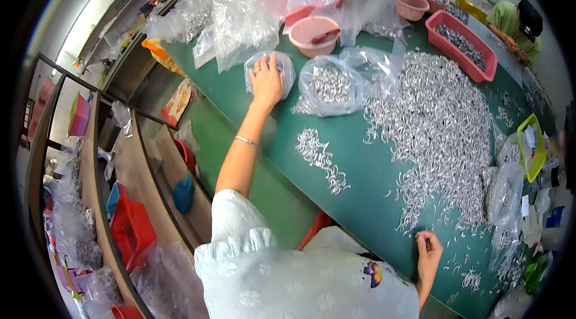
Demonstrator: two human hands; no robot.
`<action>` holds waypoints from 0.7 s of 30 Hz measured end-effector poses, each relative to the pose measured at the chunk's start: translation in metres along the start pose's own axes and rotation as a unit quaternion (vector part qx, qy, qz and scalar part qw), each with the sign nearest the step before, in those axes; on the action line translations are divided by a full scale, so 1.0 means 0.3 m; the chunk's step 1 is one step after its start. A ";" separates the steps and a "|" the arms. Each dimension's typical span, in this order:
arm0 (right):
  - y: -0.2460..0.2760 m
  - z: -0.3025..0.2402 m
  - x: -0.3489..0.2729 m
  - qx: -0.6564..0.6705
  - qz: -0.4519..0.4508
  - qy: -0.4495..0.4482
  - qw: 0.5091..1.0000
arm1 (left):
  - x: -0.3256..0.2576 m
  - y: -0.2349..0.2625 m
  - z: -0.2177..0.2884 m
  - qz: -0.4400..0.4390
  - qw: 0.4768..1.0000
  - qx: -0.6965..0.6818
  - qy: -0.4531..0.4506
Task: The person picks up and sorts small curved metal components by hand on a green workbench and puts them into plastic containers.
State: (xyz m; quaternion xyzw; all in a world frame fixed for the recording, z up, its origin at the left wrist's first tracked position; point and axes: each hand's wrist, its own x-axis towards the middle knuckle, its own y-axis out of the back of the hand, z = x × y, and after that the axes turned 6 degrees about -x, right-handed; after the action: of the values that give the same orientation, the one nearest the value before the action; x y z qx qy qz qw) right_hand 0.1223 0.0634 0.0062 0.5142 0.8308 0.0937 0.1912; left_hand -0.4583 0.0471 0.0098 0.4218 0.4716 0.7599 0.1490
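Note:
My left hand [267, 82] reaches across the green table and rests on a round clear plastic bag [288, 73] with grey contents. Its fingers are stretched out over the top. Near the table's front edge, my right hand [428, 250] is closed, thumb and fingers pressed together; whatever they may hold is too small to make out. Just beyond it spreads a large heap of small curved silvery metal pieces [444, 121]. An open clear bag [330, 85] filled with the same pieces stands right of my left hand. A smaller loose group of pieces [321, 160] lies between my hands.
Pink bowls [314, 49] and stuffed clear bags [246, 25] line the far side. A pink basket [441, 16] holds more pieces; a yellow-green basket [539, 145] sits at right. A person in green [504, 19] works at far right. Shelves with red baskets [132, 229] stand left.

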 end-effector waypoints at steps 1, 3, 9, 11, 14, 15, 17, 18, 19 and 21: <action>-0.002 -0.003 0.005 -0.010 0.004 0.004 1.000 | 0.003 0.004 -0.003 -0.007 1.000 0.004 -0.011; -0.005 -0.015 0.007 -0.007 0.008 0.005 1.000 | 0.023 0.024 -0.014 -0.037 0.998 -0.057 -0.001; -0.005 -0.015 -0.010 0.001 0.018 0.012 1.000 | 0.066 0.026 -0.087 -0.024 0.973 -0.228 -0.014; -0.001 -0.003 -0.010 -0.009 0.013 0.015 1.000 | 0.063 0.031 -0.097 -0.018 0.973 -0.228 -0.010; -0.001 0.009 -0.012 -0.015 0.022 0.010 1.000 | 0.051 0.143 0.061 -0.020 0.978 -0.197 0.065; -0.002 0.005 -0.013 -0.015 0.019 0.010 1.000 | 0.045 0.151 0.051 -0.021 0.987 -0.155 0.041; 0.001 -0.006 -0.017 -0.020 0.016 0.007 1.000 | 0.040 0.161 0.045 -0.030 0.997 -0.076 -0.009; 0.003 -0.008 -0.018 -0.024 0.019 0.008 1.000 | 0.041 0.167 0.050 -0.035 0.997 -0.063 -0.001; 0.004 -0.008 -0.017 -0.028 0.022 0.008 0.999 | 0.050 0.179 0.055 -0.042 0.998 -0.051 0.006; 0.002 -0.004 -0.020 -0.032 0.024 0.010 0.999 | 0.056 0.193 0.050 -0.029 0.999 -0.032 -0.002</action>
State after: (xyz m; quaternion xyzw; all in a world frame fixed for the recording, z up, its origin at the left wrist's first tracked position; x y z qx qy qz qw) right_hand 0.1247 0.0584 0.0087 0.5269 0.8166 0.1301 0.1967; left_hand -0.4467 0.0370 0.0698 0.4041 0.4591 0.7692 0.1853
